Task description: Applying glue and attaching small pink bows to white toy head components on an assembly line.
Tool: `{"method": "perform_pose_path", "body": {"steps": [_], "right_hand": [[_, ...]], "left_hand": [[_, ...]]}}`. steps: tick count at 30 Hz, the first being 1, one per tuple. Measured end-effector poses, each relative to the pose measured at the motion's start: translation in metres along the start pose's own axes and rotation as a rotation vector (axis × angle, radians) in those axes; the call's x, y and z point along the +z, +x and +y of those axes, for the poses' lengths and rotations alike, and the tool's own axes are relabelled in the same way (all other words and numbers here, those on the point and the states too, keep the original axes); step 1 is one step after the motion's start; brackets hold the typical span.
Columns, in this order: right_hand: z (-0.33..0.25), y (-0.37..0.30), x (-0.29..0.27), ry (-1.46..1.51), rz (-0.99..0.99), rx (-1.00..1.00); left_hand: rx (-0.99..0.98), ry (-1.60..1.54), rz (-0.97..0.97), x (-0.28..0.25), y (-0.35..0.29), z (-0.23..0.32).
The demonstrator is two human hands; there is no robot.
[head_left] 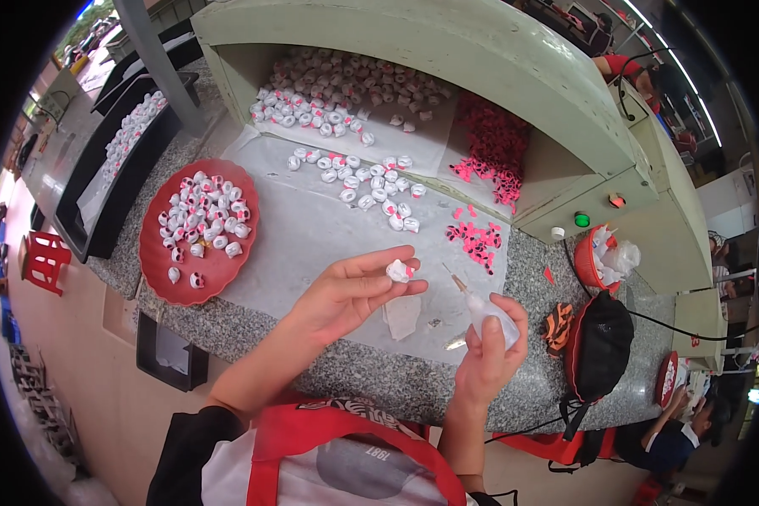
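Between the fingertips of my left hand (pixel 358 285) is a small white figure head (pixel 399 271) with a pink patch on its right side. My right hand (pixel 493 350) is wrapped round a translucent squeeze bottle (pixel 489 319), whose thin needle tip points up and left, apart from the head. Beyond my hands, loose white heads (pixel 379 187) lie on a pale sheet (pixel 287 228). To their right is a scatter of small pink and black pieces (pixel 476 244). A red scalloped tray (pixel 156 257) at the left holds many white heads with pink and dark parts.
A pale green cabinet (pixel 557 110) stands over the back of the granite worktop (pixel 379 379), with more heads and pink pieces inside. At the right are a red basket (pixel 589 261) and a black bag (pixel 607 346). Black bins (pixel 76 211) line the left. Another person (pixel 675 434) sits far right.
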State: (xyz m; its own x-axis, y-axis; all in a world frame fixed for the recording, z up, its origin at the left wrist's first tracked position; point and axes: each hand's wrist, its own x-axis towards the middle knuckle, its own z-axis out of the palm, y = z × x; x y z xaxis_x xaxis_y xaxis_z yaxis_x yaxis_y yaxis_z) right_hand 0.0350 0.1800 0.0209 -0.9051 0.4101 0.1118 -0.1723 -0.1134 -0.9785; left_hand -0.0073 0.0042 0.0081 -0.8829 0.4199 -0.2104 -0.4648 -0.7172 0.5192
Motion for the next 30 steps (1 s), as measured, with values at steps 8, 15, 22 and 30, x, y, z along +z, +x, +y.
{"method": "perform_pose_path", "body": {"steps": [8, 15, 22, 30], "right_hand": [[-0.021, -0.027, 0.008, -0.294, -0.184, -0.343], [-0.017, -0.024, 0.008, -0.377, -0.264, -0.444], [-0.015, -0.022, 0.007, -0.376, -0.256, -0.387], [-0.024, -0.017, 0.013, -0.422, -0.334, -0.449]], "left_hand": [[0.392, 0.573, 0.092, 0.008, -0.018, -0.009], [0.416, 0.535, 0.065, 0.012, -0.017, -0.013], [0.432, 0.579, 0.081, 0.011, -0.015, -0.013], [0.471, 0.677, 0.057, 0.008, -0.017, -0.008]]}}
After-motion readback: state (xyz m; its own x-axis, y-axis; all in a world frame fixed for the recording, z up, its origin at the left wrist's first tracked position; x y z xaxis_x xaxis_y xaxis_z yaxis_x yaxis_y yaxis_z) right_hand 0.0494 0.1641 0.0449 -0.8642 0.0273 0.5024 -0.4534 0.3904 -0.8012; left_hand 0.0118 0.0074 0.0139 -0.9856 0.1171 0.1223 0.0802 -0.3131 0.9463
